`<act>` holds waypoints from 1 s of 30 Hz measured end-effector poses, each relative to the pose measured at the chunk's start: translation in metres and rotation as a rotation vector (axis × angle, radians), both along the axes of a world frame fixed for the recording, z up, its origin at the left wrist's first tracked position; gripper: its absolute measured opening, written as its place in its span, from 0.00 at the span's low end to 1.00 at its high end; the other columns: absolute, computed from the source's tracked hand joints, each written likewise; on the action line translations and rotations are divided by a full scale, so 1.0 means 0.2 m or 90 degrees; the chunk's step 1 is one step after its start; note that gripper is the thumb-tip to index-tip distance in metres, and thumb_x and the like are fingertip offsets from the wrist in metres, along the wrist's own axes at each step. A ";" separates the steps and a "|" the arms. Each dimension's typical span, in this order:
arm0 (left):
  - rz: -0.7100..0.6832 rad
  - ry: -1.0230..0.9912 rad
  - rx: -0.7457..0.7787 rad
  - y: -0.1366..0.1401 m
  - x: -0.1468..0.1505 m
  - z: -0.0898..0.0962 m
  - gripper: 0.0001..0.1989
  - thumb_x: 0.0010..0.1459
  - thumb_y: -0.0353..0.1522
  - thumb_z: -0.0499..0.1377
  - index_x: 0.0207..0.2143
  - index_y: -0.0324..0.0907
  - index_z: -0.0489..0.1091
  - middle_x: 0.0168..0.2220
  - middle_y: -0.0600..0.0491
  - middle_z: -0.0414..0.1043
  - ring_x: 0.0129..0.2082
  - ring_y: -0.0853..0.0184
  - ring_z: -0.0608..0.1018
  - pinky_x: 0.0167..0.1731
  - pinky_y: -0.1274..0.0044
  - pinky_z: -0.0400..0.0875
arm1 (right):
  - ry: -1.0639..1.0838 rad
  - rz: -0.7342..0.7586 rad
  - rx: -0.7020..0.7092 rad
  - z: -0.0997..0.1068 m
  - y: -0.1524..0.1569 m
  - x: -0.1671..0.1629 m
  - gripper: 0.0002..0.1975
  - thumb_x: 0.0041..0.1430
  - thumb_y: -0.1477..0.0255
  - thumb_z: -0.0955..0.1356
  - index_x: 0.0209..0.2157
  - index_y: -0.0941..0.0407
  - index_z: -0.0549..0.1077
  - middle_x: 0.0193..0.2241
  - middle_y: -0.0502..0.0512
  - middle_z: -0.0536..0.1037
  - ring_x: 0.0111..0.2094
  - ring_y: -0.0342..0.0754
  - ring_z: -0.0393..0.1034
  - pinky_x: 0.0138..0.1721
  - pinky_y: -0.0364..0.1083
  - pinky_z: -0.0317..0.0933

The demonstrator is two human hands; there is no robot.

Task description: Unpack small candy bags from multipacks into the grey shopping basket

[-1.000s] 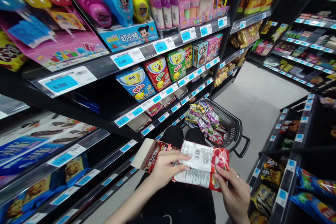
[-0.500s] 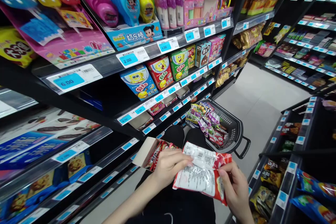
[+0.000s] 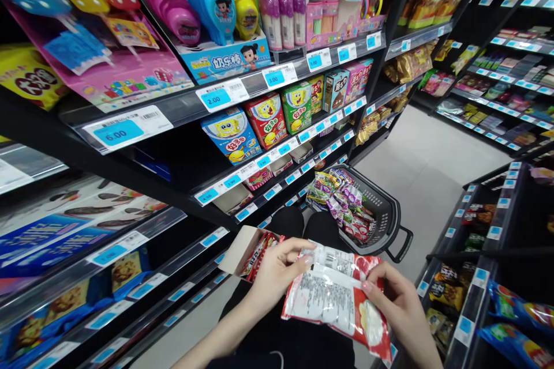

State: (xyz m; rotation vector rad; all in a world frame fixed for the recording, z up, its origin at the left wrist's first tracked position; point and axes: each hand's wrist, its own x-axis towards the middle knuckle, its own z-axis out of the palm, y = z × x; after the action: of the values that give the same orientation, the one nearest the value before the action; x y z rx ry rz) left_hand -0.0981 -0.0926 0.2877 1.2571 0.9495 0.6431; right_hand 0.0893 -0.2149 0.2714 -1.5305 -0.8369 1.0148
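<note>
A red and white plastic snack bag (image 3: pixel 329 297), its printed back facing up, is held between both hands over my lap. My left hand (image 3: pixel 283 268) pinches its upper left edge between thumb and fingers. At the right side, my right hand (image 3: pixel 396 300) grips the bag with the thumb on top and the fingers partly hidden behind it. Just beyond my left wrist sits an opened cardboard box (image 3: pixel 242 245) holding red-wrapped packets (image 3: pixel 259 255); my left hand partly covers it.
A dark grey shopping basket (image 3: pixel 389 225) with a handle stands on the floor past my knees, holding several colourful candy packs (image 3: pixel 341 196). Shelves with price tags and SpongeBob boxes (image 3: pixel 231 135) run along the left. A low rack (image 3: pixel 476 265) of bagged snacks stands at right.
The snack bag has turned a little, its right end dropping lower and towards me. My right hand has shifted right with it, and my left fingers have changed their hold slightly.
</note>
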 end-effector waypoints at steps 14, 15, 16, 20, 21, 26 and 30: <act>-0.127 -0.100 -0.191 -0.01 -0.12 -0.03 0.18 0.46 0.37 0.67 0.40 0.39 0.78 0.36 0.46 0.79 0.35 0.60 0.78 0.35 0.76 0.69 | 0.513 -0.043 -0.001 -0.02 -0.11 -0.08 0.29 0.32 0.55 0.77 0.38 0.54 0.81 0.33 0.60 0.82 0.26 0.49 0.73 0.24 0.43 0.68; -0.122 -0.062 -0.149 -0.01 -0.12 -0.02 0.16 0.47 0.35 0.66 0.40 0.39 0.78 0.37 0.46 0.79 0.36 0.60 0.78 0.36 0.76 0.69 | 0.488 -0.037 0.007 -0.04 -0.11 -0.08 0.31 0.30 0.56 0.78 0.39 0.54 0.81 0.32 0.61 0.82 0.24 0.49 0.73 0.22 0.43 0.68; -0.116 -0.020 -0.100 0.00 -0.11 -0.02 0.14 0.48 0.35 0.64 0.39 0.39 0.78 0.37 0.46 0.79 0.36 0.60 0.78 0.36 0.76 0.69 | 0.451 -0.044 0.004 -0.06 -0.10 -0.08 0.29 0.30 0.57 0.79 0.38 0.54 0.81 0.30 0.60 0.82 0.22 0.49 0.73 0.21 0.43 0.68; -0.128 0.145 0.140 0.01 -0.08 0.00 0.14 0.57 0.35 0.54 0.24 0.39 0.75 0.24 0.51 0.76 0.23 0.67 0.74 0.27 0.78 0.65 | 0.294 -0.110 -0.047 -0.15 -0.07 -0.09 0.16 0.40 0.57 0.76 0.25 0.57 0.81 0.15 0.55 0.77 0.16 0.47 0.69 0.20 0.45 0.68; -0.127 0.190 0.204 0.01 -0.07 0.00 0.17 0.58 0.35 0.53 0.19 0.40 0.71 0.19 0.53 0.72 0.21 0.69 0.71 0.26 0.79 0.63 | 0.251 -0.112 -0.066 -0.16 -0.06 -0.08 0.17 0.43 0.56 0.74 0.22 0.57 0.80 0.12 0.53 0.74 0.14 0.46 0.68 0.20 0.44 0.67; -0.135 0.282 0.261 0.02 -0.05 0.03 0.21 0.59 0.39 0.53 0.15 0.40 0.60 0.16 0.57 0.60 0.19 0.71 0.62 0.21 0.79 0.53 | 0.153 -0.109 -0.063 -0.08 -0.05 -0.06 0.16 0.47 0.58 0.72 0.28 0.57 0.81 0.21 0.53 0.79 0.27 0.51 0.74 0.32 0.45 0.69; -0.151 0.179 0.060 0.00 -0.04 0.00 0.23 0.56 0.48 0.54 0.18 0.39 0.63 0.17 0.57 0.63 0.17 0.73 0.60 0.17 0.80 0.50 | 0.224 -0.106 -0.065 -0.01 -0.04 -0.05 0.16 0.46 0.58 0.73 0.28 0.58 0.81 0.24 0.56 0.80 0.26 0.52 0.73 0.29 0.47 0.68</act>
State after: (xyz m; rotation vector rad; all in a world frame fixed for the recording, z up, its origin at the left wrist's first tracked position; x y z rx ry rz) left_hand -0.1069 -0.0930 0.2877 1.5447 0.9877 0.3333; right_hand 0.0792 -0.2229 0.2691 -1.4238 -0.4111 1.1714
